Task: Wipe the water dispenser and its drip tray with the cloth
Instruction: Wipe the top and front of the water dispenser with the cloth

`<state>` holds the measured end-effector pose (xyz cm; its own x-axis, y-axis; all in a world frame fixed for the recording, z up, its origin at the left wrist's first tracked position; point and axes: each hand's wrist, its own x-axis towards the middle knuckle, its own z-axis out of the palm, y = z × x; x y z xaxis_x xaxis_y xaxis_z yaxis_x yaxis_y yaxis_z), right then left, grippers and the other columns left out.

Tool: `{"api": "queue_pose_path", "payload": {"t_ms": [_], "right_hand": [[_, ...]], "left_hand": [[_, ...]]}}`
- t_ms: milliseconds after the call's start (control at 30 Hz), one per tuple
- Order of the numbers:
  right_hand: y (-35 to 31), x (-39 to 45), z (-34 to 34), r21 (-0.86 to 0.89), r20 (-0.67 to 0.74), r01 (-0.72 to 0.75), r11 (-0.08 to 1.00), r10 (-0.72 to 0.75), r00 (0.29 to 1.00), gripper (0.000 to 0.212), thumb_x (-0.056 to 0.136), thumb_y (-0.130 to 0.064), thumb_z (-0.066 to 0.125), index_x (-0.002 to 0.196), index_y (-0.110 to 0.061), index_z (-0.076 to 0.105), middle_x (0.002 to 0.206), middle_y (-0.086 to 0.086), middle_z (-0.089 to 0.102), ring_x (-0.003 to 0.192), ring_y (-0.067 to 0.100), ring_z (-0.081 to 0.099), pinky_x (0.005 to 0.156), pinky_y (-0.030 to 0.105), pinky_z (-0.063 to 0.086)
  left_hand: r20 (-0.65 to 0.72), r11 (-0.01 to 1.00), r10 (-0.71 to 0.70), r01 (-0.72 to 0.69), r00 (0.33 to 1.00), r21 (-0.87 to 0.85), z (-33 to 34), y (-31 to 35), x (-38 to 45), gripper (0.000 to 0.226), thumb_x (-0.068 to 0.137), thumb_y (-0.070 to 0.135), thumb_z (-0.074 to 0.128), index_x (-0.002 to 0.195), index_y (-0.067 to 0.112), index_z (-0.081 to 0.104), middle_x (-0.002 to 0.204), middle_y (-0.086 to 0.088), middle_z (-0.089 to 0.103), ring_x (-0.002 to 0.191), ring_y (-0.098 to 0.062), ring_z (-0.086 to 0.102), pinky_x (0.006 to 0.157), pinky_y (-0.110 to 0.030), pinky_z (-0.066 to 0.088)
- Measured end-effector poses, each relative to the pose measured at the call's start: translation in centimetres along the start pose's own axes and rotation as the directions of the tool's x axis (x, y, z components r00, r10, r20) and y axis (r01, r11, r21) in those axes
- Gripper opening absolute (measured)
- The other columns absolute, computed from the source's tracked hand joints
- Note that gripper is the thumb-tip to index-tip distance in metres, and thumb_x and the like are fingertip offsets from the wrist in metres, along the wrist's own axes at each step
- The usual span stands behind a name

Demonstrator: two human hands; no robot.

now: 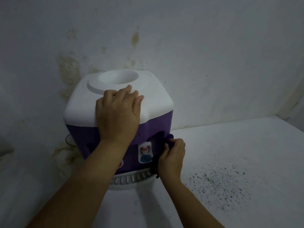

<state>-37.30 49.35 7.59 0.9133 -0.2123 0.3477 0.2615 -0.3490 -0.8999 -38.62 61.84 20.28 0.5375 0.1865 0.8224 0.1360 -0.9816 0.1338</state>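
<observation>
Stained wall (213,55) behind dispenser (158,127); right hand (172,155) (fingers curled) presses cloth (170,139).

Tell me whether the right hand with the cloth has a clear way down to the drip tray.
Probably yes. The right hand grips the cloth against the dispenser's front corner, just above the drip tray. Nothing lies between them; the left hand rests on the white top.

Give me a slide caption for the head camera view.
Left hand steadies the purple water dispenser while right hand wipes its front with a dark cloth.
</observation>
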Motion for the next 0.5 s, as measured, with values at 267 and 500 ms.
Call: {"api": "queue_pose_path", "payload": {"t_ms": [267,500], "right_hand": [[-0.4,0.7,0.0,0.082,-0.039,0.06,0.995,-0.057,0.998,0.012,0.093,-0.001,0.047,0.097,-0.012,0.047,0.1,0.0,0.047,0.094,0.023,0.05,0.08,0.032,0.047],[-1.3,3.0,-0.8,0.233,-0.034,0.043,0.971,-0.037,0.999,0.01,0.098,-0.027,0.043,0.104,-0.027,0.051,0.102,-0.008,0.057,0.096,0.011,0.056,0.081,0.03,0.051]], "left_hand": [[-0.061,0.999,-0.032,0.031,0.998,-0.008,0.6,0.0,-0.2,0.038,0.1,0.039,0.041,0.107,0.015,0.071,0.119,0.003,0.068,0.094,-0.026,0.056,0.075,-0.036,0.04],[-0.104,0.999,-0.046,0.045,0.993,-0.006,0.7,0.1,-0.2,0.036,0.1,0.036,0.043,0.104,0.016,0.072,0.117,0.005,0.068,0.092,-0.025,0.057,0.074,-0.034,0.041]]}}
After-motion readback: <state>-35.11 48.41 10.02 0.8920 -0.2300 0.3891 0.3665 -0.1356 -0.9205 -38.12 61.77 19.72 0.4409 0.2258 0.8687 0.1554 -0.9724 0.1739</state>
